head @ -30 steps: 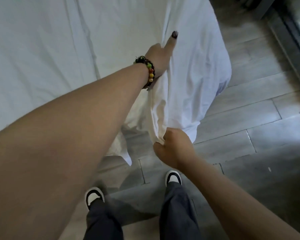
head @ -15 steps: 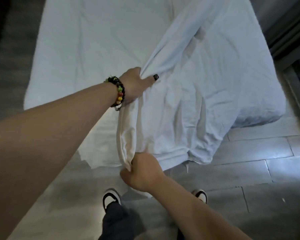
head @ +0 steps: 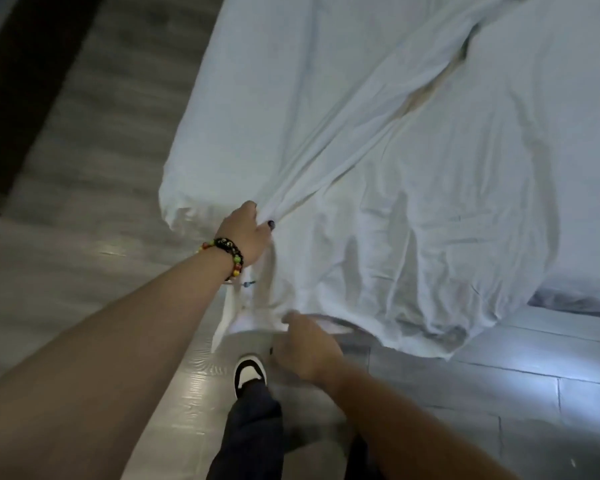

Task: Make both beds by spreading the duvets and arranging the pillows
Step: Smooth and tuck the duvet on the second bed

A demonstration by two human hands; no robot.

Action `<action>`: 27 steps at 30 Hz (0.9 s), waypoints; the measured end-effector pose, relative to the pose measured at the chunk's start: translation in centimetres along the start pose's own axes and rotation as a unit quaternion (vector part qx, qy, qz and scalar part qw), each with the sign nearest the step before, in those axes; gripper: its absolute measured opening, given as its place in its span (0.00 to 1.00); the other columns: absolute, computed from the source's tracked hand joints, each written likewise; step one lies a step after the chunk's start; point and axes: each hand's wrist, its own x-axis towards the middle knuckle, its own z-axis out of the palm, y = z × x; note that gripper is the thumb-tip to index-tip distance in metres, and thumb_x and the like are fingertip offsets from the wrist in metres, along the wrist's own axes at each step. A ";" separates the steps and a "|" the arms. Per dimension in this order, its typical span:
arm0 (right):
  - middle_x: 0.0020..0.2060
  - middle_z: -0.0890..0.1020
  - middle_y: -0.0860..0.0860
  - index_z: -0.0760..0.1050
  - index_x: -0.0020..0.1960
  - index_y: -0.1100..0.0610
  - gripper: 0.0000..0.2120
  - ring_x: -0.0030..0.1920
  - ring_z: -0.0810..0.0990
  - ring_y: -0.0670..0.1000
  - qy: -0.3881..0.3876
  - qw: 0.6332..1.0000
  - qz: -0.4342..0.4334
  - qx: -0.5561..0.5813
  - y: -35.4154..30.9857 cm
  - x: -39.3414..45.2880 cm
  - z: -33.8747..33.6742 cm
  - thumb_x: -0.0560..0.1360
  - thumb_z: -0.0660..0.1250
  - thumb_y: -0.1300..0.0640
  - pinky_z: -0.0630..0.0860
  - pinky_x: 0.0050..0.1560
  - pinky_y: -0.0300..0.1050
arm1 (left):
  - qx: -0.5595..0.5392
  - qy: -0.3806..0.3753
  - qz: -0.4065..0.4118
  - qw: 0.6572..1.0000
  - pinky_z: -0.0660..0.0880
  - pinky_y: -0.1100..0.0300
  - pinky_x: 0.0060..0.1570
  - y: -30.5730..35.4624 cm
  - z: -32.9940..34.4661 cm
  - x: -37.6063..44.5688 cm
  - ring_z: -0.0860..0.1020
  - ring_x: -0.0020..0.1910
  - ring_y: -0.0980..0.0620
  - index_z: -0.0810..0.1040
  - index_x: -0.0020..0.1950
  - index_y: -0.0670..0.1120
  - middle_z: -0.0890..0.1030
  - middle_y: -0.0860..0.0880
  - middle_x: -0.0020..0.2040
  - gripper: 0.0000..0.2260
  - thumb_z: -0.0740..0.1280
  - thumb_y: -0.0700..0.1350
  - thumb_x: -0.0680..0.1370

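A white duvet (head: 413, 209) lies crumpled over the bed (head: 257, 81), and its hem hangs off the foot end down to the floor. My left hand (head: 245, 233), with a beaded bracelet on its wrist, grips a bunched fold of the duvet near the bed's foot corner. Below it, my right hand (head: 305, 348) is at the hanging hem with its fingertips against the cloth. Motion blur hides whether those fingers hold the hem. A loose corner of the duvet dangles between the two hands. No pillow is in view.
Grey wood-look floor (head: 499, 393) runs around the bed's foot and left side. A dark strip (head: 21, 81) runs along the far left. My shoe (head: 250, 372) and trouser leg stand right at the foot of the bed.
My left hand has pulled its fold of duvet down toward the foot corner. The view has swung right. My right hand's firm grip on the lower fold has loosened, and a corner now dangles.
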 end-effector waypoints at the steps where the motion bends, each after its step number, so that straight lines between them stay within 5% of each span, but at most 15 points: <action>1: 0.65 0.72 0.52 0.64 0.70 0.54 0.24 0.66 0.71 0.54 0.046 0.999 0.012 -0.005 1.6 0.2 -1.0 0.76 0.63 0.52 0.70 0.64 0.49 | -0.013 0.004 -0.014 1.000 0.63 0.57 0.31 -0.7 0.6 0.0 0.69 0.36 0.48 0.64 0.44 0.45 0.67 0.50 0.35 0.10 0.60 0.48 0.81; 4: 0.67 0.68 0.54 0.62 0.72 0.56 0.28 0.68 0.66 0.55 0.210 0.974 0.025 -0.076 6.6 0.2 -3.7 0.74 0.66 0.52 0.67 0.66 0.50 | -0.058 -0.012 -0.047 0.997 0.70 0.57 0.37 -1.7 1.8 -0.4 0.76 0.44 0.45 0.67 0.58 0.45 0.74 0.49 0.43 0.12 0.62 0.50 0.79; 7: 0.66 0.70 0.58 0.64 0.71 0.59 0.37 0.66 0.70 0.60 0.259 0.940 -0.004 -0.223 10.8 0.4 -5.3 0.67 0.75 0.49 0.73 0.61 0.55 | -0.091 -0.053 -0.092 0.990 0.71 0.58 0.46 -3.0 3.1 -1.4 0.75 0.52 0.47 0.65 0.65 0.45 0.74 0.49 0.54 0.24 0.67 0.55 0.76; 10: 0.62 0.72 0.59 0.68 0.66 0.60 0.33 0.60 0.73 0.60 0.169 0.905 -0.062 -0.385 12.8 0.9 -5.9 0.69 0.74 0.45 0.75 0.52 0.54 | -0.088 -0.109 -0.092 0.986 0.74 0.54 0.58 -5.5 4.9 -2.3 0.77 0.58 0.51 0.69 0.66 0.51 0.77 0.56 0.59 0.36 0.73 0.67 0.64; 13: 0.60 0.71 0.57 0.68 0.66 0.61 0.23 0.59 0.73 0.58 0.071 0.899 -0.078 -0.424 13.3 1.9 -5.0 0.78 0.64 0.47 0.72 0.52 0.51 | 0.003 -0.204 -0.078 0.976 0.72 0.58 0.61 -6.3 7.1 -3.4 0.76 0.57 0.52 0.74 0.62 0.50 0.78 0.55 0.57 0.26 0.76 0.56 0.68; 16: 0.58 0.72 0.60 0.68 0.65 0.64 0.20 0.56 0.75 0.61 0.055 0.910 -0.029 -0.409 12.6 2.8 -2.2 0.78 0.64 0.53 0.75 0.53 0.55 | 0.078 -0.237 -0.083 0.965 0.74 0.54 0.59 -6.9 10.1 -4.5 0.76 0.58 0.46 0.76 0.63 0.44 0.79 0.45 0.59 0.20 0.72 0.49 0.73; 19: 0.56 0.72 0.60 0.67 0.65 0.65 0.19 0.54 0.76 0.60 0.061 0.922 0.006 -0.383 11.8 3.8 0.3 0.79 0.62 0.56 0.75 0.46 0.51 | 0.024 -0.252 -0.128 0.959 0.78 0.49 0.52 -8.1 11.3 -5.2 0.79 0.53 0.45 0.77 0.62 0.42 0.80 0.44 0.57 0.24 0.75 0.50 0.70; 22: 0.58 0.72 0.61 0.65 0.67 0.66 0.19 0.54 0.76 0.58 0.063 0.919 -0.016 -0.388 11.6 4.7 1.0 0.79 0.61 0.58 0.74 0.44 0.49 | 0.065 -0.304 -0.154 0.938 0.79 0.57 0.43 -10.0 9.5 -5.6 0.80 0.46 0.50 0.77 0.60 0.45 0.81 0.48 0.52 0.32 0.77 0.61 0.63; 24: 0.59 0.72 0.62 0.66 0.67 0.67 0.18 0.54 0.77 0.59 0.050 0.909 -0.054 -0.411 11.5 4.8 1.1 0.79 0.60 0.63 0.73 0.43 0.50 | 0.076 -0.318 -0.175 0.929 0.80 0.53 0.50 -11.7 7.1 -5.6 0.81 0.49 0.49 0.77 0.60 0.47 0.83 0.50 0.52 0.43 0.77 0.70 0.53; 27: 0.57 0.75 0.62 0.69 0.64 0.66 0.15 0.53 0.78 0.59 0.037 0.897 -0.111 -0.427 11.2 4.7 1.6 0.78 0.57 0.66 0.69 0.41 0.49 | 0.021 -0.337 -0.193 0.921 0.77 0.49 0.58 -13.6 4.1 -5.6 0.81 0.54 0.48 0.79 0.60 0.49 0.84 0.51 0.53 0.38 0.78 0.64 0.54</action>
